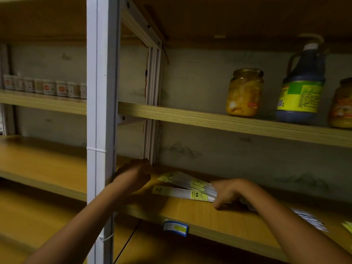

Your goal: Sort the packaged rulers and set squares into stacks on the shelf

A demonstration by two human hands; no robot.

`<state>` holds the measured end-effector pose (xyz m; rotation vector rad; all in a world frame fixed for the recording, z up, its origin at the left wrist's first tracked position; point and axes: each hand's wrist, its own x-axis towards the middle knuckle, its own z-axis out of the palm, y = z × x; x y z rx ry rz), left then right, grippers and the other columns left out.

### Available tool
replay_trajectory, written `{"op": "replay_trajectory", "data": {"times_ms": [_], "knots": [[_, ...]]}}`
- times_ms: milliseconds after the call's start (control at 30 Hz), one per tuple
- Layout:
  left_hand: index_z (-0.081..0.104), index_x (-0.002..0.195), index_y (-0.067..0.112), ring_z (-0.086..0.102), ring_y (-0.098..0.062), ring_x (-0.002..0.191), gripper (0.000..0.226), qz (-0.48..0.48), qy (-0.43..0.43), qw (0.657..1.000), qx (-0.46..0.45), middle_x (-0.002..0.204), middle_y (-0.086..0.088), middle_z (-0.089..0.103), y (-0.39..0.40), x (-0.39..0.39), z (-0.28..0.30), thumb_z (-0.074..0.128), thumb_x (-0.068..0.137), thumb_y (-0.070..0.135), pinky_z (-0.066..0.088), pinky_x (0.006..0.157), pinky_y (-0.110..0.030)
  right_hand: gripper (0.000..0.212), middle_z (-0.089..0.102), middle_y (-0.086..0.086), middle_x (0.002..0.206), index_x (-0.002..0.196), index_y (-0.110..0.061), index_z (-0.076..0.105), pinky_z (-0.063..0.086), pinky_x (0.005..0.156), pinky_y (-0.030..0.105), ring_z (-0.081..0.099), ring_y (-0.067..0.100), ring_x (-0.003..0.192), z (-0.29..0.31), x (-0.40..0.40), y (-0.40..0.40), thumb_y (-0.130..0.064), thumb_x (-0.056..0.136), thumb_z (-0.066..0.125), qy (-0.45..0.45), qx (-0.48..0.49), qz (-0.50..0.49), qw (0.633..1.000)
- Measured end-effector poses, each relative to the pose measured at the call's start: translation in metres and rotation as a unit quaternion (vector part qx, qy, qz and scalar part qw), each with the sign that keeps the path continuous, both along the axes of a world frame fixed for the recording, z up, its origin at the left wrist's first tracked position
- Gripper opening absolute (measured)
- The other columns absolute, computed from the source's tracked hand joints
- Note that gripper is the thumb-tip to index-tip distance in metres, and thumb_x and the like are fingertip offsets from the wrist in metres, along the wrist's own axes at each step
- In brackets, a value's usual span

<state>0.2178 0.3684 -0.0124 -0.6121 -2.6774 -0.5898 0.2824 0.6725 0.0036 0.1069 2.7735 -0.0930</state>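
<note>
A: Fanned white-and-yellow packaged rulers (187, 184) on the wooden shelf board (190, 216), one end pinched under the curled right hand (231, 191).
B: Square the loose far ends, then stack flat.
A: Left hand (136, 175) beyond those ends, fingers curled, seemingly holding nothing.
B: Steady there.

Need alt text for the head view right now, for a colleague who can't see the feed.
Two bare hands work on a wooden shelf: the right hand grips the end of a fanned stack of packaged rulers, while the left hand, fingers curled, hovers beside their far end. On the shelf above stand a jar of yellow fruit and a dark bottle.
</note>
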Motion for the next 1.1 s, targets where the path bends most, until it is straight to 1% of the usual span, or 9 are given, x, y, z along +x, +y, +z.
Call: {"op": "replay_trajectory", "data": {"times_ms": [133,333,500,600,667,733,900,967,1100], "knots": [[0.056,0.116,0.027,0.06,-0.019,0.097,0.027,0.005,-0.012,1.0,0.005,0.113,0.001,0.062,0.001,0.0,-0.001,0.06,0.09,0.031,0.054,0.083,-0.037,0.044,0.059,0.001,0.122,0.127,-0.024,0.052,0.051,0.095,0.034,0.059,0.017,0.107,-0.009,0.009,0.012,-0.03,0.086,0.066,0.095,-0.047,0.002,0.994],[0.059,0.11,0.029,0.059,-0.015,0.093,0.017,0.008,-0.025,0.999,0.042,0.11,0.004,0.062,0.017,0.005,0.0,0.055,0.094,0.029,0.05,0.076,-0.03,0.052,0.055,0.001,0.137,0.14,-0.033,0.045,0.048,0.092,0.029,0.056,0.017,0.114,-0.026,0.027,0.028,-0.041,0.092,0.062,0.256,-0.049,0.021,0.965],[0.058,0.103,0.032,0.057,-0.011,0.086,0.011,0.003,-0.074,0.987,0.144,0.105,0.006,0.061,0.028,0.0,-0.003,0.054,0.092,0.035,0.049,0.072,-0.031,0.056,0.051,-0.002,0.142,0.146,-0.043,0.034,0.049,0.094,0.029,0.053,0.016,0.121,-0.036,0.038,0.034,-0.046,0.095,0.058,0.336,-0.016,0.039,0.941],[0.057,0.103,0.03,0.054,-0.006,0.084,0.013,-0.048,-0.111,0.967,0.226,0.106,0.004,0.061,0.039,-0.001,-0.004,0.055,0.094,0.039,0.045,0.068,-0.022,0.059,0.051,-0.007,0.141,0.147,-0.046,0.029,0.049,0.095,0.029,0.052,0.014,0.122,-0.036,0.04,0.031,-0.042,0.096,0.057,0.377,0.01,0.077,0.923],[0.056,0.114,0.031,0.056,-0.007,0.098,0.041,-0.113,-0.181,0.937,0.275,0.115,0.007,0.059,0.042,-0.001,-0.008,0.062,0.083,0.058,0.046,0.077,-0.019,0.06,0.049,-0.007,0.14,0.148,-0.047,0.026,0.048,0.095,0.027,0.05,0.012,0.124,-0.035,0.04,0.026,-0.04,0.097,0.056,0.399,0.015,0.09,0.913],[0.053,0.127,0.032,0.058,-0.012,0.111,0.075,-0.135,-0.245,0.906,0.316,0.124,0.009,0.059,0.044,-0.002,-0.014,0.066,0.067,0.074,0.05,0.092,-0.029,0.061,0.047,-0.007,0.142,0.149,-0.047,0.025,0.047,0.098,0.027,0.047,0.012,0.127,-0.035,0.038,0.022,-0.036,0.097,0.056,0.413,0.013,0.096,0.906],[0.06,0.122,0.014,0.072,-0.022,0.097,0.052,-0.184,-0.324,0.807,0.458,0.11,-0.005,0.073,0.052,-0.005,-0.027,0.078,0.075,0.028,0.06,0.074,-0.036,0.065,0.047,-0.006,0.141,0.147,-0.044,0.028,0.049,0.097,0.027,0.046,0.013,0.127,-0.046,0.02,0.016,-0.028,0.094,0.061,0.422,0.027,0.105,0.9],[0.063,0.116,0.011,0.073,-0.023,0.091,0.047,-0.163,-0.312,0.814,0.462,0.104,-0.007,0.074,0.052,-0.008,-0.027,0.079,0.073,0.024,0.06,0.073,-0.036,0.062,0.049,-0.007,0.139,0.144,-0.041,0.034,0.05,0.094,0.026,0.049,0.012,0.124,-0.051,0.011,0.014,-0.031,0.091,0.066,0.416,-0.003,0.097,0.904],[0.065,0.104,0.015,0.073,-0.016,0.081,0.032,-0.114,-0.247,0.843,0.464,0.098,-0.005,0.073,0.049,-0.014,-0.027,0.079,0.075,0.018,0.059,0.067,-0.029,0.072,0.044,-0.016,0.13,0.134,-0.041,0.04,0.048,0.091,0.02,0.048,0.006,0.117,-0.051,0.005,0.009,-0.049,0.074,0.08,0.375,-0.186,0.025,0.908]]}}
